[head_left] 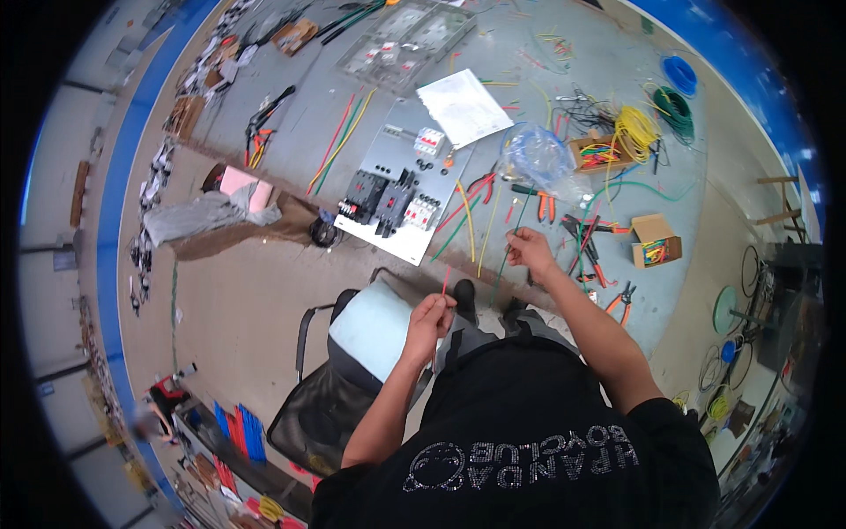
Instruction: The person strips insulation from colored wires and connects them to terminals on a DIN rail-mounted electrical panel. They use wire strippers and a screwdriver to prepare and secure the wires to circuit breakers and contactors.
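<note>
My left hand (428, 321) is closed in a pinch around a thin red wire (446, 279), which sticks up past the fingertips. To its right, my right hand (532, 250) pinches a long dark-green wire (500, 275) at the front edge of the workbench (648, 295). Ahead and to the left of my hands, a metal mounting plate (381, 243) carries black contactor-like blocks (390, 207), a white circuit breaker (429, 141) and another white breaker (421, 214). Loose yellow wire (466, 212) and green wire (451, 236) lie between the plate and my right hand.
Red-handled pliers (480, 187), orange-handled cutters (596, 261) and a wire stripper (624, 301) lie on the bench. Nearby are a box of coloured pieces (655, 242), a plastic bag (535, 157), a yellow wire coil (636, 132) and a paper sheet (463, 108). A cushioned chair (370, 326) stands at left.
</note>
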Tool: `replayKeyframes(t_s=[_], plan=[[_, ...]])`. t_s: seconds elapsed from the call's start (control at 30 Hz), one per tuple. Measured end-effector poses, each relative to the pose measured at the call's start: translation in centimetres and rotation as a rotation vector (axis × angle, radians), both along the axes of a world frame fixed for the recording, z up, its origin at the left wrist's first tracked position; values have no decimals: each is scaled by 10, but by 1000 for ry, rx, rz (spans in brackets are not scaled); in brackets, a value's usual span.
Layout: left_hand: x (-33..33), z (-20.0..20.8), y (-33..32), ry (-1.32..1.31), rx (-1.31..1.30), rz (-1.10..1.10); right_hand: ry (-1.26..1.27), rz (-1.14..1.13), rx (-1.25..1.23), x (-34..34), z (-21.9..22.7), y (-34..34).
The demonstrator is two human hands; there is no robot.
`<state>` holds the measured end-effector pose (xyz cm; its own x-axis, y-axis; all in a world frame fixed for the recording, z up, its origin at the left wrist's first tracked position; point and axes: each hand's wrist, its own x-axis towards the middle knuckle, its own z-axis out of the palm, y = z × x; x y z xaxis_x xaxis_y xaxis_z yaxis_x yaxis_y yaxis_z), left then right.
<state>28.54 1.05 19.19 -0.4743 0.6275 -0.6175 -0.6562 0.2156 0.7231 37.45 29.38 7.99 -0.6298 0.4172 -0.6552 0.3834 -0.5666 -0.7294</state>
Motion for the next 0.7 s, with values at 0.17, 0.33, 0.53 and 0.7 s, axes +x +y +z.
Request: replayKeyframes(t_s=[0.17, 0.33, 0.53, 0.7], plan=[[-14, 16, 9, -72, 134, 50, -155, 162, 226, -19, -13, -1], [-15, 27, 19, -176, 231, 29, 225, 359, -56, -31, 94, -54], [-17, 21, 46, -25, 236, -187, 322, 89, -66, -25, 127, -45], [-7, 16, 42, 65, 233, -337, 423, -234, -55, -11, 133, 27]])
